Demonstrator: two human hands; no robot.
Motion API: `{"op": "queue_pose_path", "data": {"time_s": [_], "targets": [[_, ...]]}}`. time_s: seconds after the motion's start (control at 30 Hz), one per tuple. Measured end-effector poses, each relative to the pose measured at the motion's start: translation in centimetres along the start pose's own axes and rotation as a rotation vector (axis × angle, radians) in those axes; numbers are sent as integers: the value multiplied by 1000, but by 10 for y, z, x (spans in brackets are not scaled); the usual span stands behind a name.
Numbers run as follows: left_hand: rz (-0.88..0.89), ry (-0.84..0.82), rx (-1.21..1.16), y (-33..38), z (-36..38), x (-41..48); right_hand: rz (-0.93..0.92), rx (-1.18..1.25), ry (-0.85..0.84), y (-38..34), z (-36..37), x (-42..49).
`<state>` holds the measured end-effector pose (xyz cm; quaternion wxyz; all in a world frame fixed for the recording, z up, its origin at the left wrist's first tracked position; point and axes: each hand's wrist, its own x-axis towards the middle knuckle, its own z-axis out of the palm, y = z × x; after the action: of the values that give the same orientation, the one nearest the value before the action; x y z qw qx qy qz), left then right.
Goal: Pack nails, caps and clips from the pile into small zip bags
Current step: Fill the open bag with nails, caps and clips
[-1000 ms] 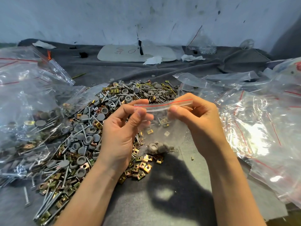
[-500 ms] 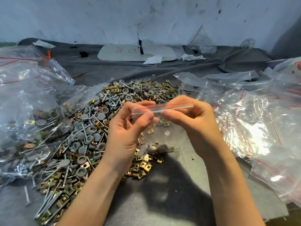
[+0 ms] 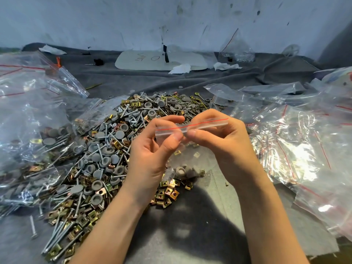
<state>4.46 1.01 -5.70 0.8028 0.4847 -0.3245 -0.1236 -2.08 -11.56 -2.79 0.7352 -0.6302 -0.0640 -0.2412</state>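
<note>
Pinching grip: the left hand and the right hand both hold the top strip of a small zip bag, thumb tips almost touching at its middle.
Left hand: the thumb presses the near face of the strip and the forefinger curls over behind it. The other fingers are loosely bent and hold nothing else.
Right hand: the thumb lies on the near face and the fingers are curled round the back of the strip's right half.
Small zip bag: clear, with a red line along the top. It hangs from the hands just above the near edge of the pile, its strip tilted with the right end higher. Whether the zip is pressed closed cannot be told.
Bag contents: grey caps lie at the bottom and a few brass clips sit higher up.
Pile: grey caps, brass clips and long nails are heaped on a grey cloth, left of and behind the hands.
Left side: large bags of the same parts touch the pile.
Right side: a heap of clear red-lined bags.
Back: a white board and paper scraps lie near the wall.
</note>
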Motion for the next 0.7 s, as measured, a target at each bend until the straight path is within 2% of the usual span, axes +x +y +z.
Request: {"op": "queue_pose_path", "data": {"time_s": [0.7], "targets": [[-10, 42, -42, 2, 0, 0, 7, 23, -6, 4, 5, 0]]}}
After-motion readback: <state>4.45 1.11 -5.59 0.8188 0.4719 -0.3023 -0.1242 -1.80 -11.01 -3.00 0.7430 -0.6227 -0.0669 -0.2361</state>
